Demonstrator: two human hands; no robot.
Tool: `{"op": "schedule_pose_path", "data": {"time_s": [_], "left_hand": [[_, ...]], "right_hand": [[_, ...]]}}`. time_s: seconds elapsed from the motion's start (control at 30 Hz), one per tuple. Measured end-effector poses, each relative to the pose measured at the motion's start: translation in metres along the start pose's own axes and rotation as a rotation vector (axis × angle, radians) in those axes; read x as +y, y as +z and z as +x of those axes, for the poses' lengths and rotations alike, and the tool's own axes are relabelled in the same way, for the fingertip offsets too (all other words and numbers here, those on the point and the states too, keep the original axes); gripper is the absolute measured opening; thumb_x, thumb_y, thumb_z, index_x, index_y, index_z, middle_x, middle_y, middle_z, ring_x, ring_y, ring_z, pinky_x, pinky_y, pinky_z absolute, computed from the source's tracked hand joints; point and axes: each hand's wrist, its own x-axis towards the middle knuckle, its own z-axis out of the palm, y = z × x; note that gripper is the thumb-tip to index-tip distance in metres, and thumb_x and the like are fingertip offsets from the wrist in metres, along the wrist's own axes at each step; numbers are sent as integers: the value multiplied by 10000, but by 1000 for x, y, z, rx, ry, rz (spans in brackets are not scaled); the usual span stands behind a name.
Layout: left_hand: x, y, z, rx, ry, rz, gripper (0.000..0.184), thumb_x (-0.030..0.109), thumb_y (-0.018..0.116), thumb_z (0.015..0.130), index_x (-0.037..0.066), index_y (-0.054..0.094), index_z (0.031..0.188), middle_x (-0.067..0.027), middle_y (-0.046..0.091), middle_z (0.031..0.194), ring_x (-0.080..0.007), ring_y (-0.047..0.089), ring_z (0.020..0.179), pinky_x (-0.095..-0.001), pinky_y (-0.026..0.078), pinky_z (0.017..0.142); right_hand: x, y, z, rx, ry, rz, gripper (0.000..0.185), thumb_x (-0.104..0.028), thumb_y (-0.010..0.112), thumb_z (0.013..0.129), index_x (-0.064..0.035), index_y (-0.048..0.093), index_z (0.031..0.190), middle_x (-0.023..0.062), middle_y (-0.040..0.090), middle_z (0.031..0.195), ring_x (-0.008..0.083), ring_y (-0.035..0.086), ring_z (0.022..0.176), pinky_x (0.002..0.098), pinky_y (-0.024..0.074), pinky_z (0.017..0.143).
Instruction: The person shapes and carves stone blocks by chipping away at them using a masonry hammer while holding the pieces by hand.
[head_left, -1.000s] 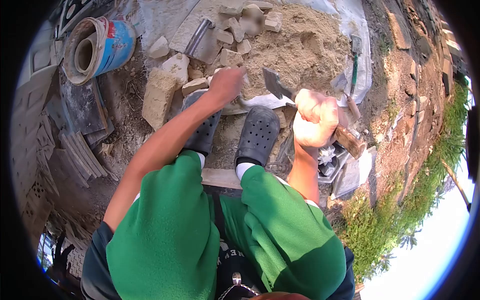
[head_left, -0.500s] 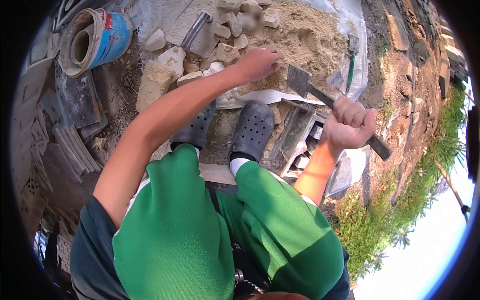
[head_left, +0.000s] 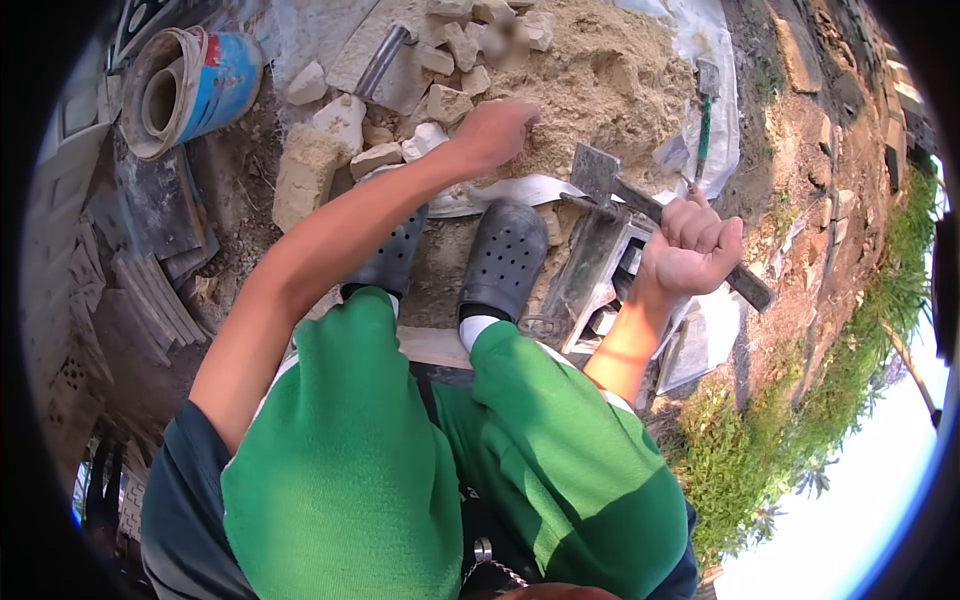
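My right hand point(head_left: 690, 246) is wrapped round the handle of a hammer-like tool point(head_left: 597, 174), whose flat dark blade points left over the near edge of the sand. My left hand point(head_left: 497, 135) reaches over the near left part of the sandy pile point(head_left: 600, 90), back of the hand up. Its fingertips are bent down and partly hidden, so what they hold, if anything, cannot be made out. Pale stone pieces point(head_left: 448, 104) lie left of and beyond this hand. A metal cylinder-handled tool point(head_left: 385, 62) rests among them.
A blue and white bucket point(head_left: 226, 88) stands at the upper left, near a large block point(head_left: 306, 177). A green-handled tool point(head_left: 704, 135) lies on the white sheet point(head_left: 722, 150) at the right. An open box point(head_left: 590, 275) is beside my right forearm. My shoes point(head_left: 503, 258) are below the pile.
My left hand moved right from the stones to the sand, then slightly back left. My right hand went right with the tool, and the blade has dipped a little since the middle frame.
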Motion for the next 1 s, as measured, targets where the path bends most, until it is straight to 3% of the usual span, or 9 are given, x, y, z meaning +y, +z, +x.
{"op": "schedule_pose_path", "data": {"time_s": [0.17, 0.23, 0.47, 0.57, 0.73, 0.77, 0.87, 0.97, 1.0], "left_hand": [[11, -11, -14, 110, 43, 157, 205, 227, 619, 880, 56, 683, 972, -149, 674, 919, -321, 649, 871, -444, 503, 769], [29, -13, -4, -134, -152, -54, 230, 291, 643, 858, 79, 716, 911, -172, 684, 824, -356, 660, 804, -463, 512, 752], [30, 21, 15, -163, -66, -150, 322, 383, 669, 856, 63, 706, 874, -146, 680, 791, -319, 654, 753, -426, 502, 693], [28, -1, 8, -178, -127, -85, 275, 332, 670, 832, 64, 720, 867, -154, 684, 774, -316, 657, 738, -427, 505, 672], [23, -50, 4, -1159, -201, 399, 215, 256, 666, 780, 53, 692, 713, -138, 655, 679, -310, 656, 707, -437, 505, 625], [24, -50, 7, -1157, -201, 402, 215, 256, 666, 780, 53, 692, 713, -138, 655, 679, -310, 656, 707, -437, 505, 625], [37, -33, 27, -438, 16, 269, 219, 297, 660, 842, 100, 730, 906, -109, 681, 798, -292, 669, 773, -423, 526, 688], [55, 7, 52, -3, 185, 40, 218, 283, 610, 898, 114, 703, 1000, -110, 653, 1040, -303, 665, 877, -442, 528, 755], [63, 13, 61, -2, 184, 37, 218, 283, 610, 898, 114, 703, 1000, -110, 653, 1040, -303, 665, 877, -442, 528, 755]], "right_hand": [[3, -5, 0, -38, -7, -20, 494, -285, 351, 994, -187, 171, 544, -34, 122, 478, 111, 103, 419, 306, 344, 568], [1, -3, -1, 65, 8, -28, 498, -288, 349, 994, -190, 177, 537, -35, 124, 474, 111, 101, 413, 301, 347, 559], [2, -12, -2, 29, 4, -58, 502, -287, 346, 995, -191, 183, 530, -39, 135, 461, 114, 100, 401, 292, 348, 534], [5, -23, 0, -92, -51, 6, 440, -279, 388, 991, -147, 290, 583, -36, 180, 450, 104, 128, 404, 292, 204, 449], [8, -26, 0, -38, -35, 3, 258, -269, 400, 988, -30, 466, 917, -55, 200, 466, 82, 145, 406, 282, 212, 443], [8, -25, 0, -23, -31, 4, 267, -267, 401, 988, -12, 477, 979, -57, 201, 469, 79, 147, 407, 280, 213, 443], [6, -19, -3, 30, -29, 5, 294, -265, 400, 988, 8, 472, 1073, -62, 197, 472, 74, 149, 406, 274, 215, 444], [2, -15, -3, 89, -4, -43, 498, -302, 359, 1002, -171, 245, 536, -40, 138, 469, 106, 118, 391, 284, 297, 487], [3, -16, -3, 88, -2, -47, 494, -300, 355, 1005, -169, 251, 539, -40, 139, 469, 106, 121, 389, 282, 287, 479]]}}
